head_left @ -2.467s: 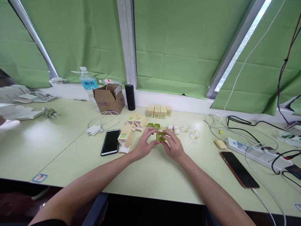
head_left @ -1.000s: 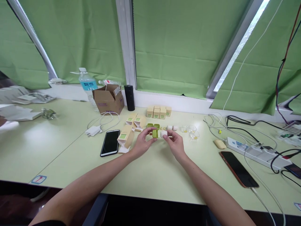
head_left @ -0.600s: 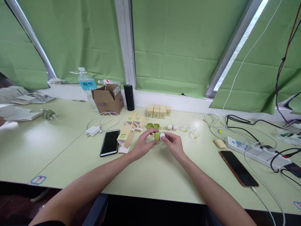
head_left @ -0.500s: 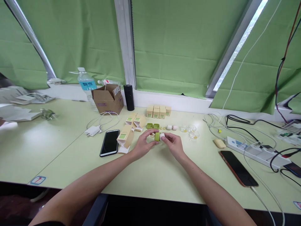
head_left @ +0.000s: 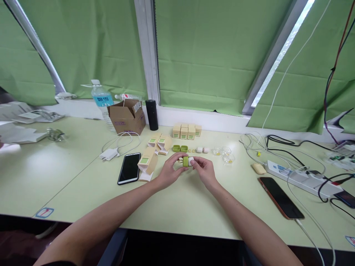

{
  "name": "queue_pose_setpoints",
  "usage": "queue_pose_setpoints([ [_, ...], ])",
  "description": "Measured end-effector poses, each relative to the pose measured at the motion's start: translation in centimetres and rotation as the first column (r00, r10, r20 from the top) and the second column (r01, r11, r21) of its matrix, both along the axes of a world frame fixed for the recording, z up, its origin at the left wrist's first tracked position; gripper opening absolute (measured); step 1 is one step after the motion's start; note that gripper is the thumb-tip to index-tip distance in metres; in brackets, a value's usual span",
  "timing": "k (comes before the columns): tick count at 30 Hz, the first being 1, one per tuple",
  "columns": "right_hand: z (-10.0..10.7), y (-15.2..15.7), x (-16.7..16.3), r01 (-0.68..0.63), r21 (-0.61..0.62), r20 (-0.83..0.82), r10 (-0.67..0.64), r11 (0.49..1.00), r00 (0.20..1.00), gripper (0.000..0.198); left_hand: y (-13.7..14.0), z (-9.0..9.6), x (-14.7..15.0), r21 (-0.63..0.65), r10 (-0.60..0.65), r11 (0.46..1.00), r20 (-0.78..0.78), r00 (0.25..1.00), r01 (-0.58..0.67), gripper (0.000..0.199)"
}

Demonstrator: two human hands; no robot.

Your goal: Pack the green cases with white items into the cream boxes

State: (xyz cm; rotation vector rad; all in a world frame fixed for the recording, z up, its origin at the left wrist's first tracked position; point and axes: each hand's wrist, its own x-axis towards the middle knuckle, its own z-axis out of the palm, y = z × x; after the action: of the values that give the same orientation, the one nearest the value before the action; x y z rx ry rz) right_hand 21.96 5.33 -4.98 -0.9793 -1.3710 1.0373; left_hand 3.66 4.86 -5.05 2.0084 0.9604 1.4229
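My left hand [head_left: 169, 170] is closed on a small green case [head_left: 185, 161], with thumb and fingers around its sides. A gold-coloured ring-like piece [head_left: 180, 160] sticks out on the left side of the case. From the right, my right hand [head_left: 204, 170] pinches a small white rounded block [head_left: 190, 161], its end against or partly inside the green case; how deep I cannot tell. Just beyond my hands lie two open green cases [head_left: 180, 148], tiny gold-coloured pieces [head_left: 191, 150], two small whitish blocks [head_left: 202, 150] and clear plastic pieces [head_left: 226, 153].
Opened small cartons [head_left: 148, 160] and a phone [head_left: 129, 169] lie left of my hands. Several small boxes [head_left: 184, 131] stand behind. A brown carton [head_left: 126, 116], a black cylinder [head_left: 151, 115] and a bottle [head_left: 102, 101] line the back. To the right lie another phone [head_left: 281, 197] and a power strip [head_left: 302, 179] with cables.
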Motion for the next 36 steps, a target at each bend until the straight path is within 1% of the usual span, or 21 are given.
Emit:
queue_pose_setpoints([
  [5, 0.3, -0.2, -0.2, -0.007, -0.012, -0.015, 0.007, 1.0, 1.0, 0.042, -0.2, -0.2, 0.1, 0.06, 0.004, 0.998, -0.053, 0.999, -0.001, 0.039],
  [9, 0.5, -0.6, -0.7, -0.005, -0.034, -0.05, 0.003, 0.999, 0.999, 0.041, -0.4, -0.6, 0.4, 0.105, 0.047, 0.994, -0.106, 0.993, -0.036, 0.044],
  [12, 0.4, -0.9, -1.1, -0.016, -0.065, -0.087, 0.01, 0.998, 0.996, 0.04, -0.5, -0.9, 0.8, 0.15, 0.081, 0.987, -0.123, 0.989, -0.062, 0.043],
  [16, 0.2, -1.1, -1.4, -0.048, -0.074, -0.09, 0.042, 0.996, 0.995, 0.041, -0.7, -1.0, 0.9, 0.167, 0.072, 0.985, -0.133, 0.988, -0.05, 0.046],
  [18, 0.3, -1.2, -1.3, -0.066, -0.053, -0.063, 0.063, 0.996, 0.996, 0.042, -0.8, -0.9, 0.9, 0.145, 0.06, 0.988, -0.119, 0.991, -0.043, 0.048],
  [20, 0.4, -1.3, -1.1, -0.081, -0.011, -0.003, 0.081, 0.997, 0.997, 0.042, -0.8, -0.7, 0.9, 0.092, 0.04, 0.995, -0.074, 0.996, -0.033, 0.05],
  [22, 0.4, -1.3, -0.8, -0.063, 0.07, 0.106, 0.055, 0.996, 0.993, 0.041, -0.7, -0.6, 0.9, -0.009, -0.005, 1.0, 0.023, 1.0, 0.005, 0.051],
  [23, 0.4, -1.3, -0.5, -0.038, 0.141, 0.171, 0.013, 0.989, 0.985, 0.04, -0.5, -0.6, 0.9, -0.075, -0.034, 0.996, 0.088, 0.996, 0.041, 0.051],
  [24, 0.3, -1.3, -0.3, -0.011, 0.233, 0.237, -0.046, 0.972, 0.97, 0.041, -0.3, -0.5, 0.9, -0.145, -0.061, 0.986, 0.158, 0.986, 0.084, 0.052],
  [25, 0.2, -1.2, 0.0, 0.006, 0.34, 0.299, -0.114, 0.941, 0.947, 0.043, -0.2, -0.5, 0.9, -0.212, -0.08, 0.969, 0.227, 0.971, 0.13, 0.054],
  [27, 0.0, -1.0, 0.4, -0.008, 0.544, 0.398, -0.25, 0.839, 0.882, 0.046, 0.2, -0.3, 0.9, -0.32, -0.092, 0.925, 0.332, 0.939, 0.204, 0.058],
  [29, -0.2, -0.8, 0.7, -0.066, 0.682, 0.465, -0.361, 0.729, 0.808, 0.042, 0.4, -0.1, 0.9, -0.393, -0.088, 0.885, 0.385, 0.919, 0.249, 0.062],
  [31, -0.3, -0.7, 0.8, -0.121, 0.758, 0.494, -0.444, 0.641, 0.748, 0.038, 0.5, 0.0, 0.9, -0.443, -0.092, 0.849, 0.41, 0.908, 0.287, 0.063],
  [32, -0.3, -0.7, 0.8, -0.139, 0.783, 0.497, -0.475, 0.607, 0.726, 0.036, 0.5, 0.1, 0.9, -0.459, -0.103, 0.834, 0.419, 0.902, 0.308, 0.063],
  [34, -0.3, -0.7, 0.7, -0.161, 0.811, 0.495, -0.512, 0.563, 0.702, 0.033, 0.5, 0.2, 1.0, -0.463, -0.137, 0.815, 0.433, 0.891, 0.35, 0.059],
  [36, -0.4, -0.6, 0.6, -0.166, 0.827, 0.484, -0.527, 0.538, 0.699, 0.03, 0.3, 0.3, 1.2, -0.448, -0.178, 0.807, 0.437, 0.882, 0.385, 0.054],
])
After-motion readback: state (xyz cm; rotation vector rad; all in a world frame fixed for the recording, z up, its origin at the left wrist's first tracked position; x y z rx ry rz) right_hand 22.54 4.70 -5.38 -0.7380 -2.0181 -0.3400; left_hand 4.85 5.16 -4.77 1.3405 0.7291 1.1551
